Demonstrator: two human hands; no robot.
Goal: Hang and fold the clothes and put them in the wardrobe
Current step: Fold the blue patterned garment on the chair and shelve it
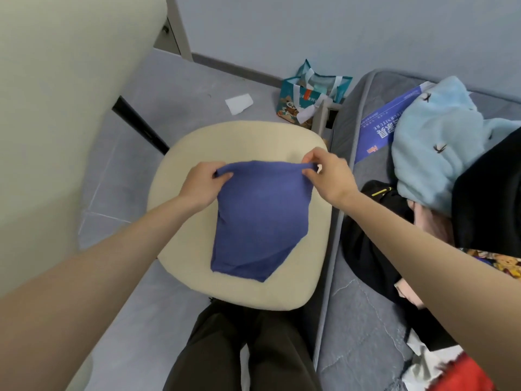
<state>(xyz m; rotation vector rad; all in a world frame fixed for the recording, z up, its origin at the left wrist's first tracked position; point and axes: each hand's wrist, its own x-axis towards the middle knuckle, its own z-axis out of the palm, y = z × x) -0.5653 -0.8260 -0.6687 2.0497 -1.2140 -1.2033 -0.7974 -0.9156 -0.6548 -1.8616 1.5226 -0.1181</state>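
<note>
Panelling [56,108] in pale cream takes up the left edge. Beside it are grey floor tiles [174,88], with a white scrap of paper [239,103] lying on them. Next comes the left hand [203,183], its fingers curled and its thumb on top, pinching the far left corner of a blue cloth [259,218]. The cloth lies folded on a cream stool seat [239,139]. Its near end is flat on the seat and its far edge is stretched between the two hands. Below the stool are the person's legs in dark trousers [239,356]. The right hand [327,176] pinches the cloth's far right corner between thumb and curled fingers. Beyond the stool a teal shopping bag [307,94] stands on the floor. A grey mattress [355,311] sits just beside the stool on the right. On it are a blue printed sheet [380,128], a black garment [375,235], a light blue fleecy garment [439,136] heaped partly over the sheet, and a red cloth [462,373] at the bottom corner.
</note>
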